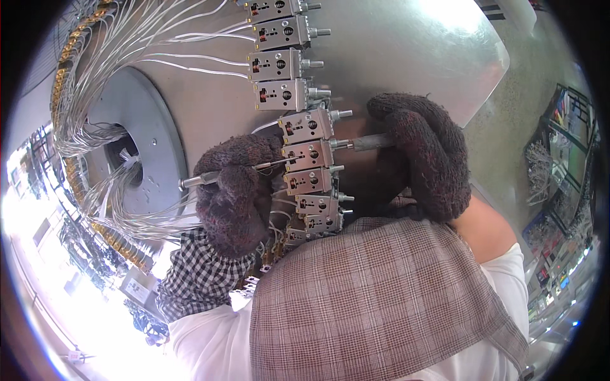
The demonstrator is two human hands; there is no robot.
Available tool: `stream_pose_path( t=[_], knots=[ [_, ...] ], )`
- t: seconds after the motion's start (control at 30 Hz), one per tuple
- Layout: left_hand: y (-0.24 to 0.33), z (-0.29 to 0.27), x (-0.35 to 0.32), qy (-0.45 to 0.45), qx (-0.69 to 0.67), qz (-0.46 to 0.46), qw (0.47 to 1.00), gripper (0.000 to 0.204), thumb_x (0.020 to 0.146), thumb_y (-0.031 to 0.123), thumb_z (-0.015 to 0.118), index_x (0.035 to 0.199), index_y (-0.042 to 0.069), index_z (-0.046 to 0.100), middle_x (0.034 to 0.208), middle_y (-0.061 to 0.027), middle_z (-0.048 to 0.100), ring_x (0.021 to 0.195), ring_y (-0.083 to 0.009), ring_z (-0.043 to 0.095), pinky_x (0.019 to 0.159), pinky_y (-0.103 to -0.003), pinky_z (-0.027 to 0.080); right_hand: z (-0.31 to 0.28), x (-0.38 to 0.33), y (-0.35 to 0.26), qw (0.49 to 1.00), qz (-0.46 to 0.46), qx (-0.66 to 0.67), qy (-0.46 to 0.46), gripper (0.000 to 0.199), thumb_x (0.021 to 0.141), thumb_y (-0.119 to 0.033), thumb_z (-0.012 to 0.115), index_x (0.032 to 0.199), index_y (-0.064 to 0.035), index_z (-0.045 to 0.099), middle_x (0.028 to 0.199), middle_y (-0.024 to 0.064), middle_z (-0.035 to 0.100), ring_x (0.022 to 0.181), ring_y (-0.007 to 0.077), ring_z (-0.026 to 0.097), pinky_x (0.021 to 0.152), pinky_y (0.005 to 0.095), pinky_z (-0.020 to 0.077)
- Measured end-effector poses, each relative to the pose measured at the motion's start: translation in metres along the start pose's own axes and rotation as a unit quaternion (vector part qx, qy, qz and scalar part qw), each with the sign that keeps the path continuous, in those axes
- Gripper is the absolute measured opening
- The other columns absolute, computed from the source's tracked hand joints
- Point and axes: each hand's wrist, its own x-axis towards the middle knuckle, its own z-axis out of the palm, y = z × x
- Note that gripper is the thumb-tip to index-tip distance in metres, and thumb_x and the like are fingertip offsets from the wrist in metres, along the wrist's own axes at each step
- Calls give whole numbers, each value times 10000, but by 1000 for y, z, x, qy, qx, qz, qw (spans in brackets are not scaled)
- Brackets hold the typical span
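A row of small box-shaped metal switch units (pixel 309 127), each with a short shaft on its right side, runs down the middle. My left hand (pixel 232 197), in a dark knitted glove, is closed around a slim screwdriver-like tool (pixel 198 180). Its thin tip reaches the left side of one unit (pixel 306 156). From the other side, my gloved right hand (pixel 432 149) grips a grey cylindrical tool (pixel 373 141), its end at that same unit's shaft (pixel 342 144). My fingers hide part of both tools.
Bundles of pale wires (pixel 101 136) run from the upper units to a grey round disc (pixel 143 95) with a central hole. A chain of brass-coloured parts (pixel 63 76) curves along the left. Shiny sheet metal (pixel 406 51) lies beyond; a rack (pixel 565 140) stands at right.
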Motion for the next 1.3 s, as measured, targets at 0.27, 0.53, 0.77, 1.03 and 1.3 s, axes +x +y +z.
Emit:
stream_pose_path(
  t=[0.27, 0.53, 0.77, 1.03, 1.3],
  knots=[
    [5, 13, 0, 5, 146, -3, 989, 332, 918, 281, 467, 1090, -2, 499, 1036, -157, 564, 1001, -267, 548, 918, -456, 422, 5, 0, -12, 995, 64, 79, 23, 321, 894, -195, 531, 1169, -31, 526, 1070, 81, 578, 773, 143, 600, 669, 260, 515],
    [1, 11, 7, -23, 13, 7, 1000, 275, 897, 246, 502, 1037, 14, 546, 1008, -132, 574, 982, -262, 550, 911, -449, 425, 4, -8, -1, 978, 81, 190, 14, 360, 886, -155, 538, 1222, -42, 474, 1077, 88, 569, 901, 150, 571, 771, 278, 506],
    [6, 8, 0, 39, 48, -24, 998, 266, 896, 246, 503, 1026, 19, 553, 991, -113, 581, 998, -257, 543, 924, -451, 414, 6, -11, -5, 979, 81, 182, 31, 423, 862, -181, 518, 1250, -32, 439, 961, 121, 605, 869, 213, 572, 798, 327, 456],
    [7, 30, 4, 8, 34, 11, 999, 212, 857, 129, 566, 1005, -24, 570, 1008, -170, 587, 927, -275, 604, 825, -384, 525, -3, -15, -2, 969, 117, 214, 49, 434, 854, -225, 529, 1239, -43, 439, 963, 137, 592, 841, 217, 574, 756, 337, 480],
    [14, 33, 1, -35, 112, 46, 992, 324, 923, 284, 459, 1018, -18, 528, 993, -135, 567, 944, -269, 569, 867, -409, 469, 18, -12, -24, 955, 4, 296, 9, 352, 880, -162, 515, 1197, -19, 457, 1072, 146, 550, 892, 232, 574, 746, 330, 496]
  ],
)
